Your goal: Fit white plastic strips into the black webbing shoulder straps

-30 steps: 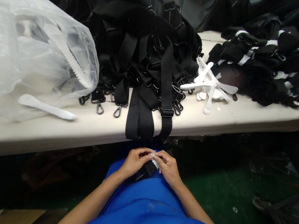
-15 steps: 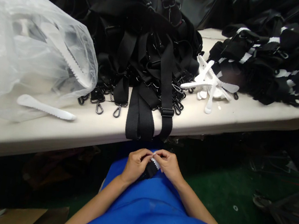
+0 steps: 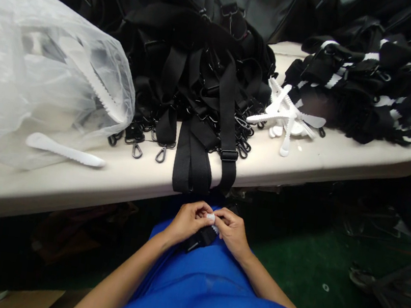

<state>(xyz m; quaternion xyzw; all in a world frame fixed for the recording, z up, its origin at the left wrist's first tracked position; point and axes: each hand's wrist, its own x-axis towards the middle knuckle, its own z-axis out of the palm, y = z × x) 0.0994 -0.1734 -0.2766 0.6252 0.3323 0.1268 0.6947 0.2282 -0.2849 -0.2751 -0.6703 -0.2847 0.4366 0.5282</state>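
Observation:
Above the blue apron (image 3: 210, 278), my left hand (image 3: 190, 221) pinches a small white toothed strip (image 3: 211, 217). Close against it, my right hand (image 3: 233, 231) has its fingers closed on the same strip. A folded black strap (image 3: 202, 238) lies under the fingers, with the strip around or against it; the fingers hide the exact fit. Black straps (image 3: 191, 167) with metal clips hang over the table edge just beyond my hands. White toothed strips (image 3: 290, 118) lie heaped on the table, and a single white strip (image 3: 65, 149) rests at the left.
A pale table (image 3: 140, 180) runs across the view. A clear plastic bag (image 3: 47, 74) with white strips stands at the left. Black bags and straps (image 3: 170, 25) pile up at the centre back. Bundled black straps with white bands (image 3: 364, 95) are heaped at the right. Green floor (image 3: 296, 270) shows below.
The white strip's end now shows as a wider piece between my fingertips. My left hand has shifted slightly, and more of the black strap's lower end shows under it.

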